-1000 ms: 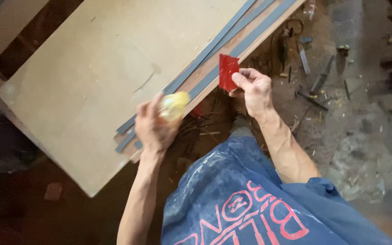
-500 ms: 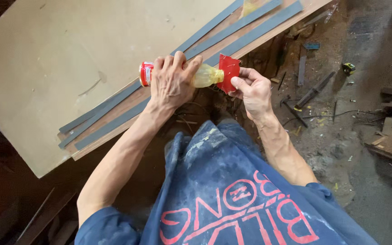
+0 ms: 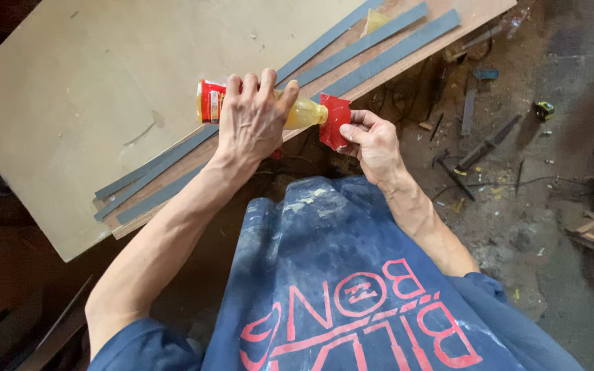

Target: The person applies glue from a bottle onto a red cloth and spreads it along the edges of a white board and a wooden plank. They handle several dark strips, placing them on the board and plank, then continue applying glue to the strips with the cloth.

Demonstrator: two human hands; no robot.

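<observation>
I see the left hand (image 3: 250, 120) wrapped around a red-labelled yellow bottle (image 3: 297, 112). At its three o'clock, the right hand (image 3: 372, 141) pinches a red card (image 3: 334, 120) against the nozzle, over the worktop (image 3: 104, 82).

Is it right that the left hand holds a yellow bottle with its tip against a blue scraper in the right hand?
Not quite: the scraper is red, as the head view shows. The left hand holds the yellow bottle, tip against it, in the right hand.

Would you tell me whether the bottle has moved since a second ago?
Yes. The bottle has swung to lie sideways across the grey strips, its mouth now against the red scraper.
</observation>
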